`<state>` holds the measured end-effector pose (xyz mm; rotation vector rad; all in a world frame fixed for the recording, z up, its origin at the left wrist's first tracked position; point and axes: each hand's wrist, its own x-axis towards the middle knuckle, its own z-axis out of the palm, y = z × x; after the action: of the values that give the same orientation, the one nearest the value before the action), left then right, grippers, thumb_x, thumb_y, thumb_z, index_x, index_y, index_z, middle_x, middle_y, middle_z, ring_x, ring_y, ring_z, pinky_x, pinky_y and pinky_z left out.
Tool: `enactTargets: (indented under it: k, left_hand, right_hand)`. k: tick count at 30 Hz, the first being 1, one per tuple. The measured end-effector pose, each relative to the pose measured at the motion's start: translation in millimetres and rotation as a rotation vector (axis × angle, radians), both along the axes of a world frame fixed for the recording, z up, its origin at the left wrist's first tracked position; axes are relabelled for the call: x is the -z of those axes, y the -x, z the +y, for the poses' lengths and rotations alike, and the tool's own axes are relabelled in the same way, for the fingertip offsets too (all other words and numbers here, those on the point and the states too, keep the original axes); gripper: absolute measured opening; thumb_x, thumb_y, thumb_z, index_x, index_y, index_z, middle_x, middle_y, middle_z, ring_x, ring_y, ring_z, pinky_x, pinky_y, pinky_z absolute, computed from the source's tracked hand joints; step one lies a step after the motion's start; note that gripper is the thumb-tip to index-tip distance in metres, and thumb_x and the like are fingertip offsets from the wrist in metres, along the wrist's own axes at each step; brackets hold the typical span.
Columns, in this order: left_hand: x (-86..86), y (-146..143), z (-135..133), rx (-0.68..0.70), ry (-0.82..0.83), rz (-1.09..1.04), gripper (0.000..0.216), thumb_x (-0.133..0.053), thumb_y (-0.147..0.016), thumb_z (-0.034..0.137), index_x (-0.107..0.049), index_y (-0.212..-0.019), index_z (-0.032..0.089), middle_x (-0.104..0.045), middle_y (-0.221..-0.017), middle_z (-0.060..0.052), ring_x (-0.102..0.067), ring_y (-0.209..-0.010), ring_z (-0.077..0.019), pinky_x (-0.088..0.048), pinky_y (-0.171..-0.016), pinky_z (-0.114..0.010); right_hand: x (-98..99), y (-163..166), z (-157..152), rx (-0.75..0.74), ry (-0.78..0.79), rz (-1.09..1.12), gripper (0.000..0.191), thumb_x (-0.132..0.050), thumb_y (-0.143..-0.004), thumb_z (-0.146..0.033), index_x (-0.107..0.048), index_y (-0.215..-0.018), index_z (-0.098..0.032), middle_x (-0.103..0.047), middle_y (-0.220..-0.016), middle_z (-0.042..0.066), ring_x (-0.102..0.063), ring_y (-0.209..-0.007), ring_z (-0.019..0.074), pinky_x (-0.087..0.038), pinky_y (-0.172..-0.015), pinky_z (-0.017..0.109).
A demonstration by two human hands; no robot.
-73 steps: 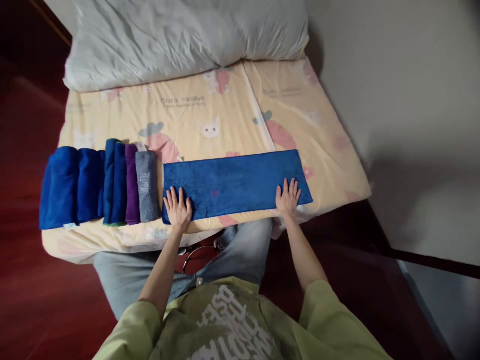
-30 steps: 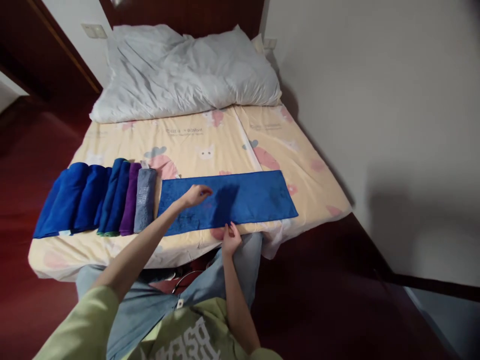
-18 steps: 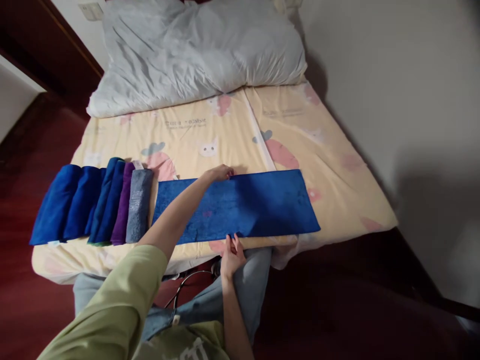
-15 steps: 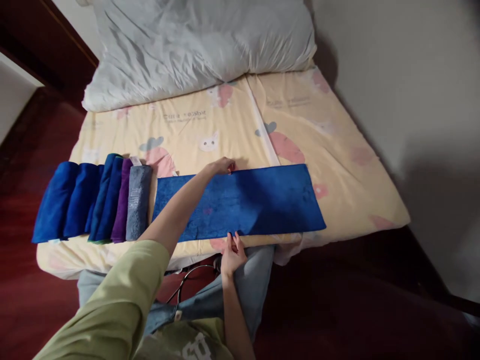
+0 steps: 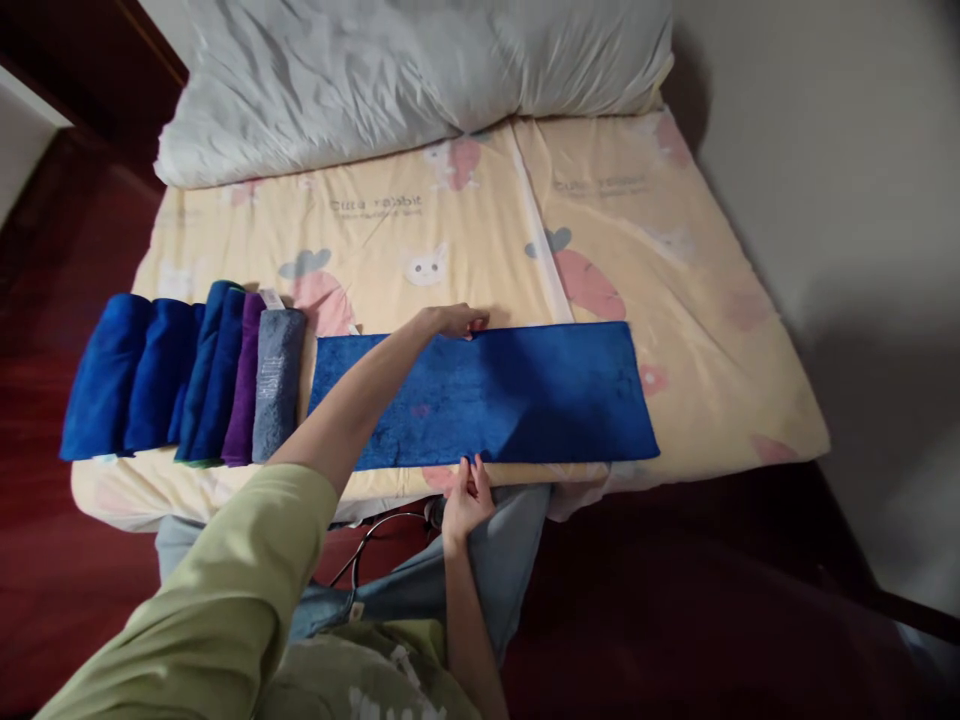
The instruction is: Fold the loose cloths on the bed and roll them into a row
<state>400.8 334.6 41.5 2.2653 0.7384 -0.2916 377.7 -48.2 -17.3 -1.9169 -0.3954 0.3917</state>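
Observation:
A long blue towel, folded into a narrow strip, lies flat across the near edge of the bed. My left hand reaches over it and pinches its far edge near the middle. At the strip's near edge, directly opposite, my right hand has its fingers closed on the cloth. Both arms wear light green sleeves.
To the left of the strip sits a row of folded towels: several blue, one purple, one grey. A white pillow lies at the bed's head. A pale wall runs along the right and dark red floor surrounds the bed.
Both hands left the strip's two ends, where they lay flat. The left went to the middle of the far edge, the right to the middle of the near edge, both now gripping.

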Motion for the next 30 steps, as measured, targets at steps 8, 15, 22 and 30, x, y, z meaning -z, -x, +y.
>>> enactTargets:
  k: [8, 15, 22, 30]
  left_hand:
    - [-6.2, -0.2, -7.7, -0.048, -0.030, -0.109, 0.028, -0.060, -0.069, 0.001, -0.079, -0.084, 0.017, -0.077, -0.095, -0.006, -0.067, -0.085, -0.0164, -0.048, -0.082, -0.024]
    - [-30.2, 11.2, -14.4, -0.175, 0.014, -0.276, 0.033, -0.062, -0.073, 0.004, -0.080, -0.099, 0.013, -0.078, -0.094, -0.008, -0.069, -0.084, -0.0159, -0.051, -0.081, -0.025]
    - [-103.5, 34.3, -20.1, -0.316, 0.031, -0.430, 0.025, -0.068, -0.074, 0.009, -0.081, -0.095, 0.013, -0.077, -0.081, -0.004, -0.069, -0.076, -0.0157, -0.053, -0.079, -0.027]
    - [-231.9, 107.2, -39.1, -0.452, 0.013, -0.730, 0.024, -0.080, -0.073, 0.017, -0.079, -0.095, 0.008, -0.076, -0.080, -0.007, -0.068, -0.076, -0.0150, -0.055, -0.082, -0.030]
  right_hand:
    - [-2.6, -2.8, -0.7, -0.034, 0.031, 0.024, 0.069, -0.056, -0.090, -0.073, -0.078, -0.112, -0.012, -0.079, -0.093, 0.017, -0.069, -0.059, 0.0211, -0.053, -0.046, 0.031]
    - [-10.9, -5.1, -4.3, -0.019, 0.033, -0.033, 0.064, -0.057, -0.089, -0.072, -0.079, -0.107, -0.015, -0.078, -0.085, 0.013, -0.067, -0.060, 0.0220, -0.058, -0.062, 0.035]
    - [-53.4, -33.8, -15.9, -0.026, -0.167, -0.202, 0.059, -0.061, -0.089, -0.069, -0.078, -0.101, -0.014, -0.076, -0.088, 0.017, -0.071, -0.071, 0.0237, -0.061, -0.068, 0.037]
    - [-165.6, -114.2, -1.4, -0.068, -0.399, -0.286, 0.064, -0.071, -0.081, -0.069, -0.077, -0.106, -0.010, -0.077, -0.096, 0.020, -0.075, -0.084, 0.0283, -0.063, -0.078, 0.042]
